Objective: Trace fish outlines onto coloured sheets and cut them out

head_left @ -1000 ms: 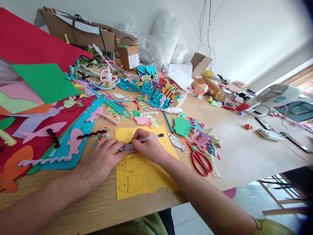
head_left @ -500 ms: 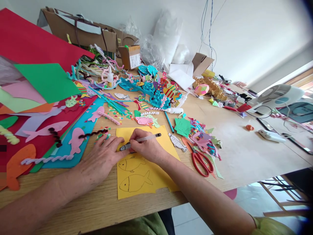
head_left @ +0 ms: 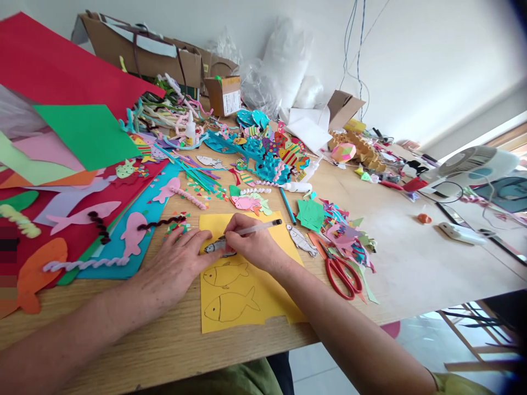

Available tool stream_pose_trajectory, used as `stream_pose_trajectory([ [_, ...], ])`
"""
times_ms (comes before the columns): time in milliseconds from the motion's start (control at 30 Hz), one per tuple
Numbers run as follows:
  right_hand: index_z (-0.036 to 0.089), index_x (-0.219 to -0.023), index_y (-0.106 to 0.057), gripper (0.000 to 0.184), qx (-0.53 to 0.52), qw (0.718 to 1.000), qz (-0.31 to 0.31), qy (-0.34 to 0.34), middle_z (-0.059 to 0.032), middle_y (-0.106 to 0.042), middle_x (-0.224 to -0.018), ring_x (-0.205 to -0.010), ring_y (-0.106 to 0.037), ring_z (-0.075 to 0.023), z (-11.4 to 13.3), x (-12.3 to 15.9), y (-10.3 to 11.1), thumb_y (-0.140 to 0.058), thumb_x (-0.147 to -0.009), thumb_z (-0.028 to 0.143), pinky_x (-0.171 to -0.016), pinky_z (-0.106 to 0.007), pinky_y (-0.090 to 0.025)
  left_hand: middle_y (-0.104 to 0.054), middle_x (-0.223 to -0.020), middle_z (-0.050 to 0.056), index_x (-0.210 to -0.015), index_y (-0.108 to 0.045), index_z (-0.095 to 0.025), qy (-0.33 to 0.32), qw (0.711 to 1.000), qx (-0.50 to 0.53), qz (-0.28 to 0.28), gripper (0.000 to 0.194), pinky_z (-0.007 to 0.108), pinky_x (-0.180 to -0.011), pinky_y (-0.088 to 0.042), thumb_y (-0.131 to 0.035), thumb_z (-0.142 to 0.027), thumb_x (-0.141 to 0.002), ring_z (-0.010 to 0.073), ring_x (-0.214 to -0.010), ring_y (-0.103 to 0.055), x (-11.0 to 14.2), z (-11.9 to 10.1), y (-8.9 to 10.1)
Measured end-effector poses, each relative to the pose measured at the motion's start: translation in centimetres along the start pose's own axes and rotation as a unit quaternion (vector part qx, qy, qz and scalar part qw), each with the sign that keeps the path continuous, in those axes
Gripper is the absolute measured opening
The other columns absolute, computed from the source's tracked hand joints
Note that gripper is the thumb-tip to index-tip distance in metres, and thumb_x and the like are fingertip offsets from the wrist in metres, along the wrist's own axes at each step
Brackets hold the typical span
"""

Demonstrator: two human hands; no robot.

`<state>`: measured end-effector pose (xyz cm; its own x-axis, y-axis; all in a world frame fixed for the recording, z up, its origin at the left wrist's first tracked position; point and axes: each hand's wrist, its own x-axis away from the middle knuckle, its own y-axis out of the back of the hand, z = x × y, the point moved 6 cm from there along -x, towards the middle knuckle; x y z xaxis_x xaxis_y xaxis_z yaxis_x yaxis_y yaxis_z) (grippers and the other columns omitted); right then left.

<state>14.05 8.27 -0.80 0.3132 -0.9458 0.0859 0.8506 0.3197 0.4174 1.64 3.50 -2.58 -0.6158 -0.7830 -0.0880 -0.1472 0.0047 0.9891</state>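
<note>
A yellow sheet lies at the near table edge with two fish outlines drawn on it. My left hand lies flat on the table and sheet, fingers stretched, pressing a small grey paper fish down on the yellow sheet. My right hand is closed around a clear pen, its tip at the grey fish. Another grey paper fish lies just right of the sheet.
Red-handled scissors and a heap of coloured paper scraps lie to the right. Coloured foam sheets with fish cut-outs fill the left. Pipe cleaners, a glue bottle, cardboard boxes and a white fan stand farther back.
Both hands stay on the yellow sheet; the pen has shifted slightly along the grey fish. The view has drifted a little, moving everything slightly right in the picture.
</note>
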Motion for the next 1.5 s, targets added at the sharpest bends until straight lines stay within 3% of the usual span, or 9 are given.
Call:
stream_pose_trajectory([
  [733, 0.019, -0.065, -0.048, 0.009, 0.007, 1.000, 0.031, 0.003, 0.0048, -0.053, -0.051, -0.047, -0.050, -0.0092, 0.2, 0.2, -0.9, -0.049, -0.067, 0.010, -0.042, -0.018, -0.035, -0.049, -0.122, 0.006, -0.111, -0.060, -0.033, -0.002, 1.000, -0.003, 0.005, 0.047, 0.050, -0.099, -0.028, -0.027, -0.007, -0.089, 0.0273, -0.118, -0.041, 0.1, 0.1, -0.6],
  [1500, 0.017, -0.065, -0.049, 0.006, -0.026, 0.996, 0.086, 0.021, 0.0059, -0.049, -0.054, -0.047, -0.042, -0.0066, 0.4, -0.2, -2.0, -0.051, -0.067, 0.012, -0.042, -0.017, -0.033, -0.053, -0.120, 0.005, -0.108, -0.061, -0.030, 0.012, 1.000, 0.006, 0.019, 0.036, 0.050, -0.100, -0.028, -0.035, -0.012, -0.090, 0.0263, -0.118, -0.042, 0.0, -0.3, 0.1],
])
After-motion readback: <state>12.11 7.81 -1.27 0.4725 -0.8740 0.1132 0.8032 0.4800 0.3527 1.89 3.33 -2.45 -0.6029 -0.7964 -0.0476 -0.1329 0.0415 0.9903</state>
